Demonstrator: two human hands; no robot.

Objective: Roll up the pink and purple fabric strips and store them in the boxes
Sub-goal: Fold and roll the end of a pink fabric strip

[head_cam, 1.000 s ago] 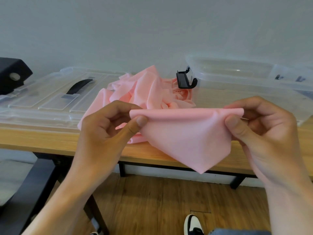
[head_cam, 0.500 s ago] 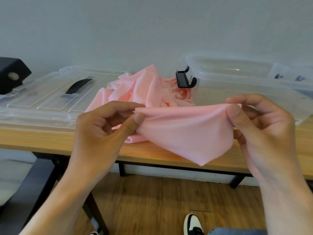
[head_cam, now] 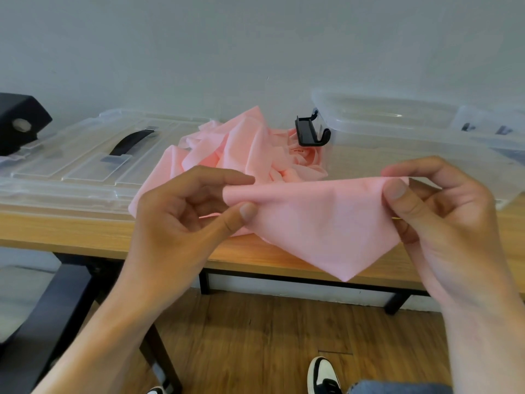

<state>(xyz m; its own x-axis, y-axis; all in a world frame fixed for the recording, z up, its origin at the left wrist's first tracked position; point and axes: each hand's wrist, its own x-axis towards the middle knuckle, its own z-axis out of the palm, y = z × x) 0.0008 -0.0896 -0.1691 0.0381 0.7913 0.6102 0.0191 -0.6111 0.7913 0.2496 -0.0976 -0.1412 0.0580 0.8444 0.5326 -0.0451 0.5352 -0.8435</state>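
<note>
1. Wooden table, spanning 9 to 3 o'clock across mid-frame, black legs beneath.
2. Clear lid with black handle, flat on the table at 9–10 o'clock, touching the pink heap's left side.
3. Clear box at 1–2 o'clock on the table, open-topped, black latch on its left end; nothing visible inside.
4. Pink fabric heap, crumpled on the table at 12 o'clock of frame centre, between lid and box, touching the box's left end.
5. Pink fabric strip, trailing from the heap, held above the table's near edge at centre; top edge stretched level, loose corner hanging to a point at 5 o'clock.
6. Left hand at 8–9 o'clock, curled, pinching the strip's left end between thumb and forefinger.
7. Right hand at 3 o'clock, curled, pinching the strip's right end between thumb and forefinger.
8. Black object at far 9–10 o'clock, on the table edge; kind cannot be told.
9. Black-and-white shoe on wood floor at 6 o'clock.
</note>
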